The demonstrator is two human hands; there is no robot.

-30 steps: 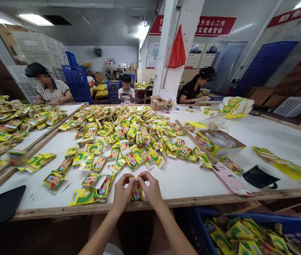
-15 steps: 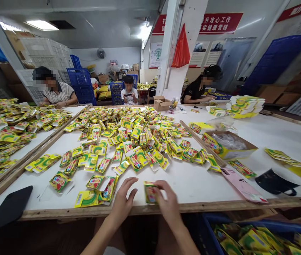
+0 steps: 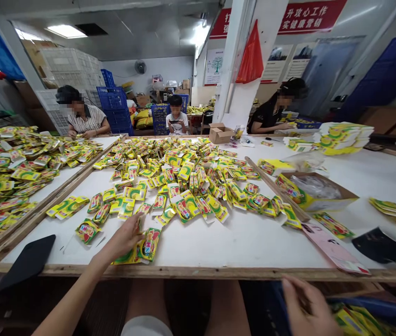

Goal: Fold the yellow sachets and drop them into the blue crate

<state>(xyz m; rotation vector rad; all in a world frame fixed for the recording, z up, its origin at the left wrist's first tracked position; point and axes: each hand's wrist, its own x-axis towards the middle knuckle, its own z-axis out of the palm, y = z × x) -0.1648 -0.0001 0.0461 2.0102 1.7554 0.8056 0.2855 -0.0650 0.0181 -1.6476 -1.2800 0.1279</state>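
Left hand (image 3: 127,237) has moved leftward, grasping a packet (image 3: 141,225); right hand (image 3: 308,305) blurred, grip unclear

Packs (image 3: 186,208) look like glossy printed card — white tabletop (image 3: 250,247) is smooth, wood edging (image 3: 218,273) roughish, red bag (image 3: 251,60) shiny plastic.

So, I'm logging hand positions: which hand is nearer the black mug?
Right. The right hand is off the table edge, left of the mug and closer to the person; the left hand is much farther left, among the packs.

Head-worn view, facing forward and down, close above the white tabletop (image 3: 250,245)
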